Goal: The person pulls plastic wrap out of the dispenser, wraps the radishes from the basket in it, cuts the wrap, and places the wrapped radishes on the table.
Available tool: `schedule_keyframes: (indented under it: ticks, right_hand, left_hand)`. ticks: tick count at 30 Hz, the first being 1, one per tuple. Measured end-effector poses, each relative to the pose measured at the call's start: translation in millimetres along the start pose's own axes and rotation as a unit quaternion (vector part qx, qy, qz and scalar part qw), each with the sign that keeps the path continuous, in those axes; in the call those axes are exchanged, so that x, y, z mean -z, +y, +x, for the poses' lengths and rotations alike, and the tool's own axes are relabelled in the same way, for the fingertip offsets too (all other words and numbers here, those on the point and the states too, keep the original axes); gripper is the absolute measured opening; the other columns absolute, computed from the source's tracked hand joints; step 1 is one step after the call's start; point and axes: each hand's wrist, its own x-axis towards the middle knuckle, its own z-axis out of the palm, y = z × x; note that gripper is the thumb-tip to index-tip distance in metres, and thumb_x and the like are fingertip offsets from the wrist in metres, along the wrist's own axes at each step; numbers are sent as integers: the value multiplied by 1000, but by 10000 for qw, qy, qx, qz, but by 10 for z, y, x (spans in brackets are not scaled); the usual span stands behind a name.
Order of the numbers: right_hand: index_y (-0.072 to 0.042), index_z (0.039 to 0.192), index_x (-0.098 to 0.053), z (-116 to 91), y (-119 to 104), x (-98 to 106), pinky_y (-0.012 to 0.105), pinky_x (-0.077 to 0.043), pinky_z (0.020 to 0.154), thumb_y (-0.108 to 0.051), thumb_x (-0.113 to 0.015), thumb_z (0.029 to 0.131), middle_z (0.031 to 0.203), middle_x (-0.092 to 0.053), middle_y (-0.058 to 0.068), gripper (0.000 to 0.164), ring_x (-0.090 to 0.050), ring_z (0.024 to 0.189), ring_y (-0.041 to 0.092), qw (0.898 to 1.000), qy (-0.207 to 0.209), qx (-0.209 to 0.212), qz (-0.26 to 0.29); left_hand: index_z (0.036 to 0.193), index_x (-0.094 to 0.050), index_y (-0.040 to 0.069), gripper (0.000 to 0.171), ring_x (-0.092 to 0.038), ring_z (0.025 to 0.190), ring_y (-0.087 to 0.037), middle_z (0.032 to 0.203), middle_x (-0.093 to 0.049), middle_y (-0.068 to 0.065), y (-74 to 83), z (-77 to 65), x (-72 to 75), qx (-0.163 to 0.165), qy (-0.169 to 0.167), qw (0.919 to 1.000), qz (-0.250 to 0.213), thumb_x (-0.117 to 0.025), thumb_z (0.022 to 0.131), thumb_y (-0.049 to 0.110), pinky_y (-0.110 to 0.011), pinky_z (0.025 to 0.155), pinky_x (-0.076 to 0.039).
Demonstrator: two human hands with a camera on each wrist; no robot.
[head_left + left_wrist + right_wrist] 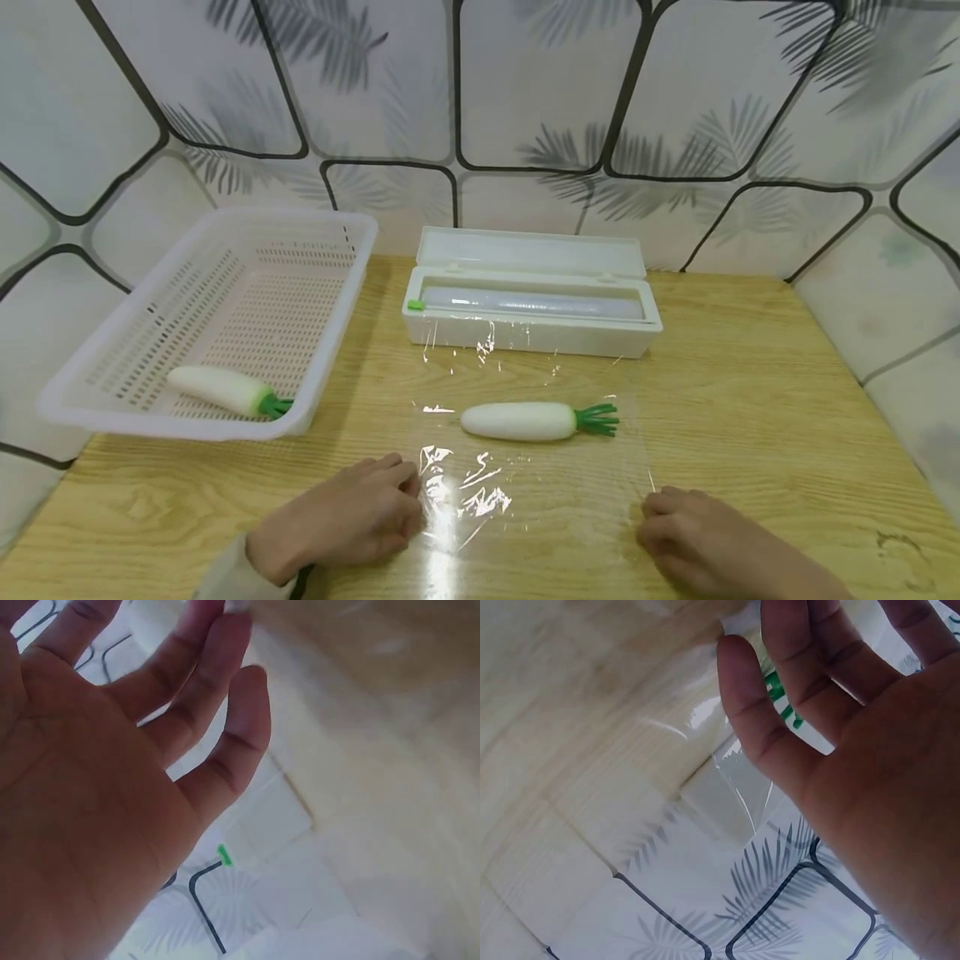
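A sheet of clear cling film stretches over the table from a white dispenser box toward me. My left hand pinches its near left corner, fingers curled. At the near right corner, my right hand pinches the film's edge; shiny film shows beside those fingers in the right wrist view. Between box and hands lies a white radish with green stems pointing right; whether it is over or under the film I cannot tell. A film roll sits inside the box, whose lid stands raised.
To the left is a white perforated plastic basket holding a second white radish. A green slider sits at the box's left end. Patterned wall covering rises behind and beside the wooden table.
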Motion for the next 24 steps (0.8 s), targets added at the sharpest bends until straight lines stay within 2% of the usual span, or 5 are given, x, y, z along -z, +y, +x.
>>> schedule_keyframes:
  ticks: [7,10,13,15,24]
  right_hand:
    - [-26,87,-60,25,66,137,12,-39,62,4,-81,71,91,-50,-18,40,-46,76,-3,9922,1162,447,-41]
    - [-25,89,-60,46,88,223,12,-40,62,-5,-77,88,91,-52,-19,26,-48,76,-2,9884,1463,384,129]
    - [-25,90,-59,69,114,294,13,-42,62,-28,-58,104,91,-54,-19,15,-51,76,-1,9838,1758,347,100]
    - [-23,90,-59,85,141,333,14,-43,63,-39,-45,106,91,-56,-18,27,-52,77,-1,9800,1955,371,29]
    - [-20,95,-60,134,267,486,14,-44,64,-38,-45,108,89,-58,-15,27,-53,74,-1,9660,2556,371,-123]
  left_hand:
    - [80,-66,25,23,-53,82,-3,88,-56,17,-50,24,153,-40,318,9985,-433,-80,77,7,-21,72,-49]
    - [84,-67,21,19,-56,82,-4,89,-58,16,-80,41,221,-107,419,9964,-724,-80,82,7,-21,72,-50]
    - [87,-67,19,17,-57,84,-5,90,-60,14,-123,57,273,-103,508,9927,-1087,-79,87,6,-23,72,-51]
    - [88,-67,18,18,-58,84,-5,90,-62,13,-156,75,298,-45,611,9885,-1382,-78,87,3,-25,72,-52]
    - [91,-65,11,17,-60,82,-5,88,-66,7,-323,181,391,-169,1214,9720,-2007,-72,90,-4,-29,71,-55]
